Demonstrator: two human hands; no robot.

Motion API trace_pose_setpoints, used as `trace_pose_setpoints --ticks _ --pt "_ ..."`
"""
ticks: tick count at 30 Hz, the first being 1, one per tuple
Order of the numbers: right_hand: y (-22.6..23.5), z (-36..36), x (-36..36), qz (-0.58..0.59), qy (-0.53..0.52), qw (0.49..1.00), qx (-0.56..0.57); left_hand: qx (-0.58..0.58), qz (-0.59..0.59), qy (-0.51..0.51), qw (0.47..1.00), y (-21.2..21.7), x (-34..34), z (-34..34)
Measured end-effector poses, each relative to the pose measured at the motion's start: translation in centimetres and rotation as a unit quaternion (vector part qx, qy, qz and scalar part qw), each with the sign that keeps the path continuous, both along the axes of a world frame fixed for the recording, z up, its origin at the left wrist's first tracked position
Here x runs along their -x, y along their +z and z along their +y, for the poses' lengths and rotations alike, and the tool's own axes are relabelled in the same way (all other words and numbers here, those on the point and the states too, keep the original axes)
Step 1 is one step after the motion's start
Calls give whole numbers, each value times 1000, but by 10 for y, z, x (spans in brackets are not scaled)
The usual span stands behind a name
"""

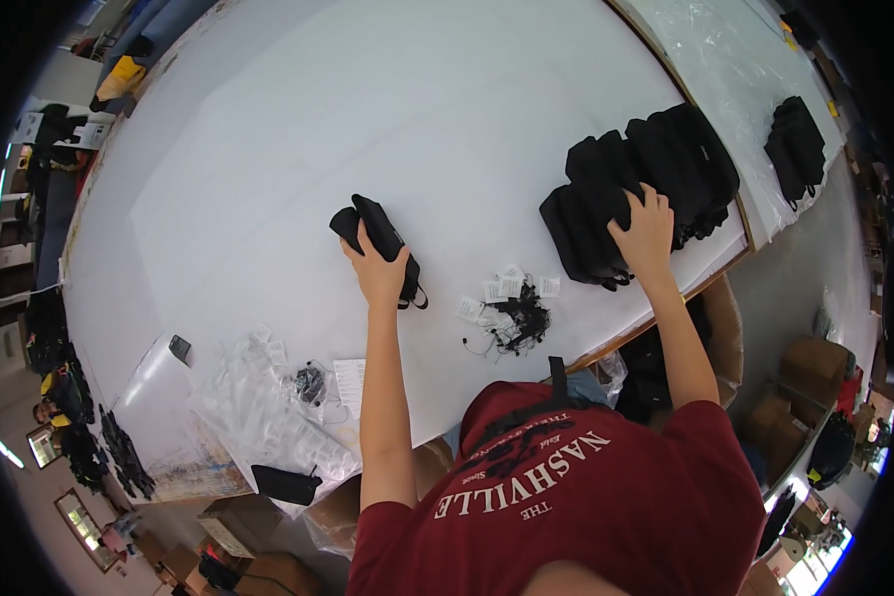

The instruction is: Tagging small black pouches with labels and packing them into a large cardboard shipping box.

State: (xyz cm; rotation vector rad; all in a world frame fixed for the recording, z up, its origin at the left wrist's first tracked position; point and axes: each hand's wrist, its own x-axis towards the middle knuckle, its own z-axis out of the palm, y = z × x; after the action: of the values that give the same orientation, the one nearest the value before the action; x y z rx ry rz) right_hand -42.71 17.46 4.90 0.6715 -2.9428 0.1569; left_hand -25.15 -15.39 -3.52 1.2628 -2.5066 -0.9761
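Black fabric pouches [383, 226] clasped w/ L hand [377, 270]; R hand [648, 234] on pile [666, 157], grip unclear.

A red-shirted person [586, 487] grips black pouches [382, 226] in the left hand [375, 270] at 10 o'clock, just off center, the right hand [648, 233] on a pouch stack [666, 154] at 2 o'clock. White tags [510, 287] lie on the surface [228, 149] at 3 o'clock; clear plastic bags [268, 407] sit at 8.

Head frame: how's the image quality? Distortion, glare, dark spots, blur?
Head view: fisheye bends the white table's edges, corners black out; head view: clear plastic catches glare; head view: black pouches under the right hand nearly merge; head view: left hand looks fairly sharp.
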Motion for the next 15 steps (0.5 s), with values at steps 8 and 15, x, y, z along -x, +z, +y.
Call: trace_pose_setpoints --ticks 8,15 --pt "-13 -135 -52 -67 64 943 319 18 28 -12 999 5 -5 6" --pt "-95 -220 -106 -182 128 938 265 36 84 -9 996 -4 -7 0"
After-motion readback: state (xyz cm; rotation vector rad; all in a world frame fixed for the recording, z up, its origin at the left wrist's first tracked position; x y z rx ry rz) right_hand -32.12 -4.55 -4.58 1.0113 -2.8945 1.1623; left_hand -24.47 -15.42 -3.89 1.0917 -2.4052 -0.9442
